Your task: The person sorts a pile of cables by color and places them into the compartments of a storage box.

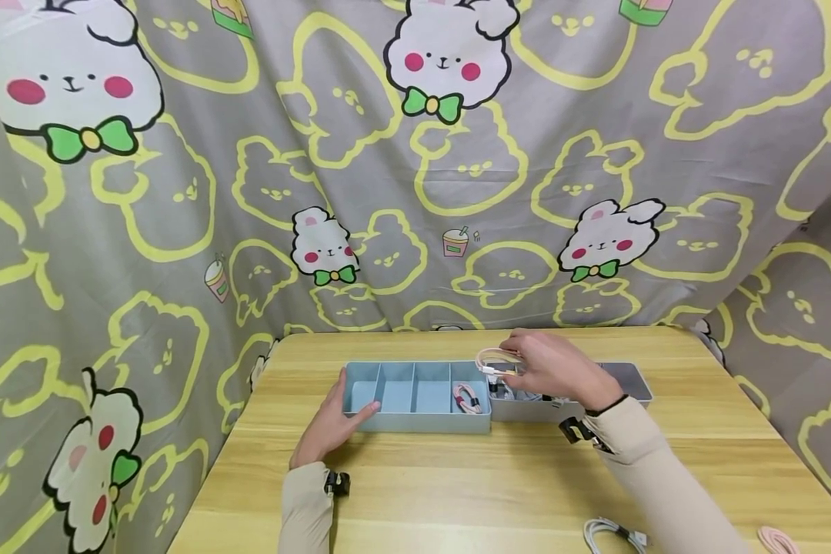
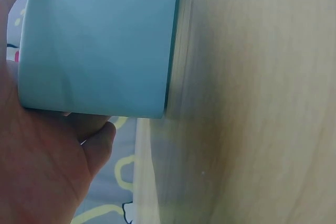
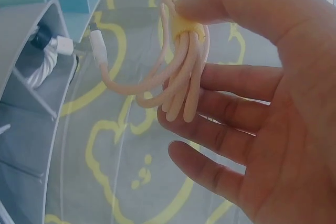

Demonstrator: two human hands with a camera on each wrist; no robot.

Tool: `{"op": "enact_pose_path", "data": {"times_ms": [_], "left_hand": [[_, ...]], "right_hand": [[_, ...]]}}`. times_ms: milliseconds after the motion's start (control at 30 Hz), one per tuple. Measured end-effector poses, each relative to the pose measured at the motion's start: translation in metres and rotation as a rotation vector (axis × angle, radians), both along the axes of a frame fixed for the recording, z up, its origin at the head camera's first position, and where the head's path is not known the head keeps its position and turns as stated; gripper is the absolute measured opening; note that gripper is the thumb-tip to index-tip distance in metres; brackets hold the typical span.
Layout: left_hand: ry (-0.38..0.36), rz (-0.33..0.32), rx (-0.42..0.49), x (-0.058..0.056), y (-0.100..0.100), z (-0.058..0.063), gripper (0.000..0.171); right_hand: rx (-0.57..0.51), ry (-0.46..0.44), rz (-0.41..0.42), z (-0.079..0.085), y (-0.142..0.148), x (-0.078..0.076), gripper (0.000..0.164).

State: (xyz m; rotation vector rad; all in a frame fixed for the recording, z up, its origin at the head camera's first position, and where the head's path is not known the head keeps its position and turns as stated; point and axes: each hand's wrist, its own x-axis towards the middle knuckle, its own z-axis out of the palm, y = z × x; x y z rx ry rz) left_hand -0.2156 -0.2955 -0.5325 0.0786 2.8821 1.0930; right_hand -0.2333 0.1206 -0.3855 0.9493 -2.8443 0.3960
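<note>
My left hand [image 1: 328, 432] grips the left end of a light blue divided box [image 1: 422, 422], its thumb over the front wall. In the left wrist view, fingers wrap behind the box's end. A bundled pink cable with a dark tie [image 1: 462, 401] lies in the box's rightmost compartment. Above a grey divided box [image 1: 519, 412], my right hand [image 1: 555, 368] pinches a coiled pink charging cable [image 3: 181, 72] between thumb and fingers. A yellow tie [image 3: 188, 29] binds this coil, and one white plug end [image 3: 98, 47] sticks out.
Several bundled cables lie in the grey box, among them a white cable [image 3: 47, 66]. Nearer the front of the wooden table [image 1: 457, 492] are a grey-white coiled cable [image 1: 605, 528] and a pink one [image 1: 778, 541]. A patterned curtain [image 1: 485, 192] hangs behind the table.
</note>
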Motion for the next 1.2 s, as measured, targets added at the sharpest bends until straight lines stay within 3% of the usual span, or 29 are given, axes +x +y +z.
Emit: {"op": "enact_pose_path", "data": {"times_ms": [700,1033,1200], "left_hand": [[-0.008,0.008,-0.007,0.0,-0.001,0.0,0.117],[0.003,0.004,0.002,-0.002,-0.002,-0.004,0.117],[0.008,0.004,-0.001,-0.003,-0.003,-0.006,0.117]], "right_hand": [[0.002,0.026,0.061,-0.004,-0.043,-0.007,0.038],[-0.005,-0.02,0.029,-0.008,-0.062,-0.011,0.041],[-0.021,-0.034,0.032,-0.011,-0.07,-0.013,0.034]]}}
